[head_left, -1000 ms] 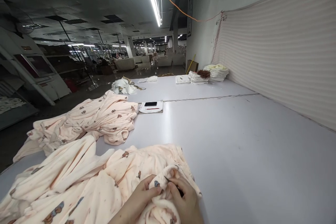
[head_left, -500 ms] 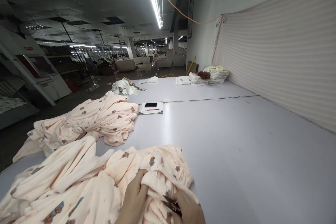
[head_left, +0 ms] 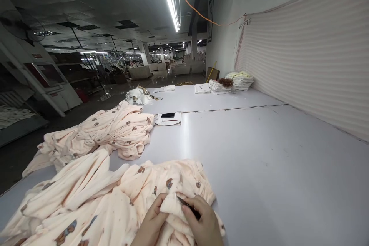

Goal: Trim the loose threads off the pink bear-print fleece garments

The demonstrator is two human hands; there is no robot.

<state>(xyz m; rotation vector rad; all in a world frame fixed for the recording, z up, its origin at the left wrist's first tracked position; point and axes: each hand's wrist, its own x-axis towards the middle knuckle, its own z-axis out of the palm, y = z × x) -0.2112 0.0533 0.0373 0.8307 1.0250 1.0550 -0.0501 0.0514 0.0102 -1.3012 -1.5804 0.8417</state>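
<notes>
At near table (head_left: 259,169) edge: left hand (head_left: 152,223) pinches a fold of peach bear-print garment (head_left: 115,200), right hand (head_left: 203,226) grips thread snips (head_left: 187,206) against it; trimming looks mid-way, 1 similar garment (head_left: 109,130) heaped beyond, status unclear.

Right hand (head_left: 201,225) hides most of the small dark tool (head_left: 182,201).

On the table (head_left: 259,153), the near garment (head_left: 95,203) lies at lower left. The far garment (head_left: 109,130) is behind it. Right of that, a phone (head_left: 167,115) lies on papers (head_left: 173,120), with folded stacks (head_left: 230,83) farther back.
</notes>
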